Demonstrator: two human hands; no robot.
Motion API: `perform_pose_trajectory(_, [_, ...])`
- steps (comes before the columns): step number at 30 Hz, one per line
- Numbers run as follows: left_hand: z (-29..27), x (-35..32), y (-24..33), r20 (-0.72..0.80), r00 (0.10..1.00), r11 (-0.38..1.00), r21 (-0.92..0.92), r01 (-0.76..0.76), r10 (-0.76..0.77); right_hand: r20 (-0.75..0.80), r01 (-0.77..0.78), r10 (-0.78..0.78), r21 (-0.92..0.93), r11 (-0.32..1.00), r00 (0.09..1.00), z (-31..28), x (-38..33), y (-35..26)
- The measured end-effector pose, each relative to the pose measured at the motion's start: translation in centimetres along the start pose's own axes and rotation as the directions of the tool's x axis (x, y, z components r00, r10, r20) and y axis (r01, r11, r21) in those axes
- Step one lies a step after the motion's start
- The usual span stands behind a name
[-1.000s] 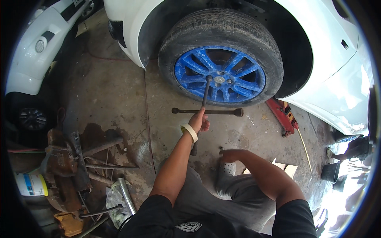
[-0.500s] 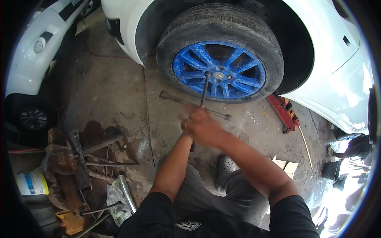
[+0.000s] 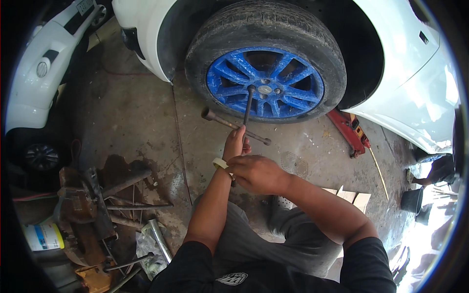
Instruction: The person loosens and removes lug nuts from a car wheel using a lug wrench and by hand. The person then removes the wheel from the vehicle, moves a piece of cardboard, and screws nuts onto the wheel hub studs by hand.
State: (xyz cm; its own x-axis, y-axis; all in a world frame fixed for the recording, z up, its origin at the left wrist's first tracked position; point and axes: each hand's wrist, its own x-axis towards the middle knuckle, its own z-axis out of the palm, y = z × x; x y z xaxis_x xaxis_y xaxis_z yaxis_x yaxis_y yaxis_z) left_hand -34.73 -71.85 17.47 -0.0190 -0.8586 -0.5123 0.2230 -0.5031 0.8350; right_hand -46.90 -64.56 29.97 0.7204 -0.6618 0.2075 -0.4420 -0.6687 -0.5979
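A dark cross-shaped lug wrench (image 3: 248, 107) reaches from my hands to the blue wheel rim (image 3: 298, 93), its far socket on a nut position beside the center cap. My left hand (image 3: 236, 142) is wrapped around the wrench shaft just below the crossing bar. At my left wrist sits a pale yellowish band (image 3: 220, 163). My right hand (image 3: 259, 174) lies across that wrist with fingers curled together close to the band; what they grip, if anything, is hidden. Just below the fingers the wrench's near end shows. The rim carries a worn black tire (image 3: 268, 24).
A white car (image 3: 410, 68) surrounds the wheel. A red floor jack (image 3: 348, 133) with a yellowish handle stands to its right. At left are a rusty vise-like metal stand (image 3: 78, 205) and a white bucket (image 3: 43, 237). Cardboard (image 3: 360, 201) and a black bucket (image 3: 412, 200) lie right.
The wrench's crossbar, blurred earlier, now looks sharp and has turned slightly. My right hand has moved down from the shaft to my left wrist, while my left hand shows around the shaft.
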Motion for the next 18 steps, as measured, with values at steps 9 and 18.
perform_pose_trajectory(9, [-1.8, 2.0, -1.5, 0.24, 0.962, 0.891, -0.397, 0.22, -0.131, 0.048, -0.129, 0.129, -0.007, 0.992, 0.99, -2.0, -1.7, 0.5])
perform_pose_trajectory(18, [-1.5, 0.9, -1.5, 0.269, 0.958, 0.96, -0.227, 0.162, -0.098, 0.237, -0.236, 0.199, 0.138, 0.962, 0.951, -2.1, -2.8, 1.9])
